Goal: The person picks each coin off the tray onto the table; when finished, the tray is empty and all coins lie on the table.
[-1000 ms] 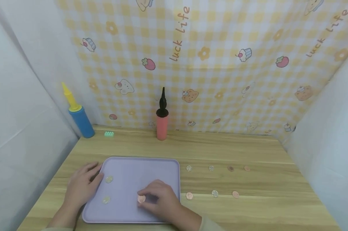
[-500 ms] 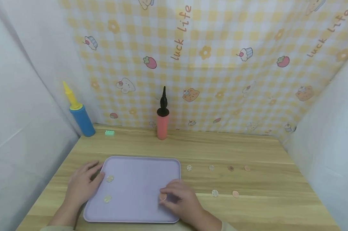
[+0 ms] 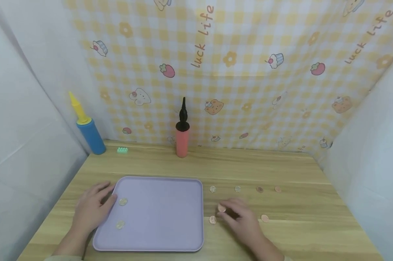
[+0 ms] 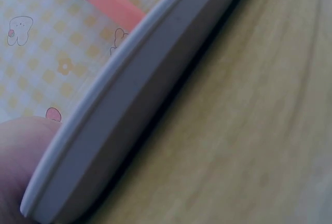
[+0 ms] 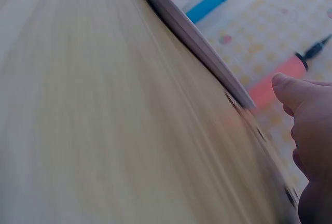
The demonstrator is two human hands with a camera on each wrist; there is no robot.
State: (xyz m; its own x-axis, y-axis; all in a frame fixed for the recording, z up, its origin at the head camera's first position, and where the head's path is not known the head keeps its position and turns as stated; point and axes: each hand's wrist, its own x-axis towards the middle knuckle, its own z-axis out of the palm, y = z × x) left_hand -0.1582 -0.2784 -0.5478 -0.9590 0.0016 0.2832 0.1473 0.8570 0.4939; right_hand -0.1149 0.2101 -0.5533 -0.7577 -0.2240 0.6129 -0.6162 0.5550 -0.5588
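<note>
In the head view, my right hand pinches a copper-coloured coin between thumb and fingertips, above the table to the right of the lilac tray. Just below and left of that coin, another copper-coloured coin lies on the table. My left hand rests with relaxed fingers against the tray's left rim. Inside the tray, near its left side, lie two pale coins. In the right wrist view my thumb and curled hand show, but the coin cannot be seen.
Behind my right hand a row of coins runs across the table: two silver ones, a brown one and a copper one. Another coin lies right of that hand. A pink pump, blue pump and green brick stand at the back.
My right hand has moved right, from over the tray to over the table, with the coin still pinched. It now covers the place of a silver coin. My left hand has stayed put.
</note>
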